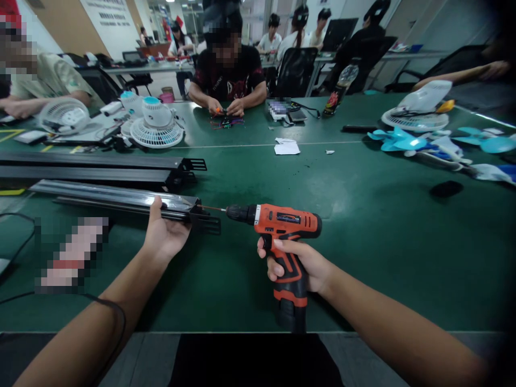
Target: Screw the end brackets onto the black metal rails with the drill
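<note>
My right hand (298,260) is wrapped round the grip of an orange and black cordless drill (288,221), with a finger at the trigger. The drill points left, and its long thin bit (213,208) reaches the end of a dark metal profile (116,194). Whether the tip sits in a screw is hidden. Under that end, my left hand (167,234) holds the profile, thumb on top and palm below. A slotted black bracket (207,223) sticks out from the profile's end, just beyond my left fingers.
Behind lie more dark profiles (88,174). White fan parts (157,131) stand at the back left, with blue fan blades (399,141) at the right. A blurred phone-like object (76,252) and a cable (116,306) are near my left arm. A co-worker (228,70) sits opposite; a bottle (341,91) stands nearby.
</note>
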